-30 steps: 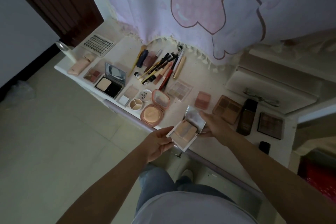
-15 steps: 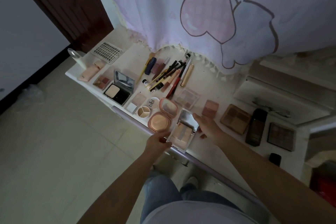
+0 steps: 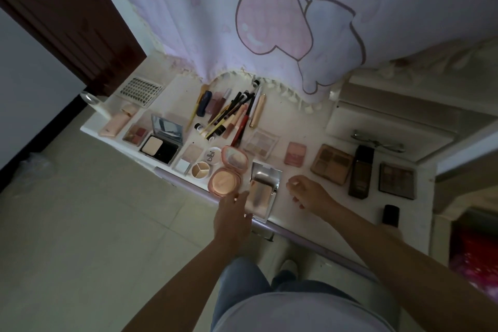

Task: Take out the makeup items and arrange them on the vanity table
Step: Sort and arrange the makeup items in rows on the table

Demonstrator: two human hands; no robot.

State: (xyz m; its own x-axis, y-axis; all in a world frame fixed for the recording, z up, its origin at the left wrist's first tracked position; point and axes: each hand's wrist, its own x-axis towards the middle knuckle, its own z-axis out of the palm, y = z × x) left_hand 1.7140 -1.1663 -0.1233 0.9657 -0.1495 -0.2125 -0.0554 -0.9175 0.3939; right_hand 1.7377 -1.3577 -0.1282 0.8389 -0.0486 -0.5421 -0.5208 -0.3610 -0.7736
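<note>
A silver square compact (image 3: 262, 191) lies open on the white vanity table (image 3: 285, 116) near its front edge, with its mirrored lid up. My left hand (image 3: 234, 219) grips the compact's lower left edge. My right hand (image 3: 310, 193) hovers just right of the compact, fingers apart and holding nothing. Left of the compact sits an open round pink powder compact (image 3: 229, 178). Further left is an open black compact (image 3: 161, 147). Behind them lies a bunch of pencils and brushes (image 3: 231, 116).
To the right lie a pink blush (image 3: 295, 153), a brown palette (image 3: 331, 163), a dark bottle (image 3: 361, 172), a dark palette (image 3: 396, 180) and a small black bottle (image 3: 390, 214). A raised shelf with an eyelash curler (image 3: 377, 140) stands at the back right. A printed curtain (image 3: 269, 21) hangs behind the table.
The silver compact has come down from both hands onto the table beside the round pink compact. My right hand has let go and drawn off to the right.
</note>
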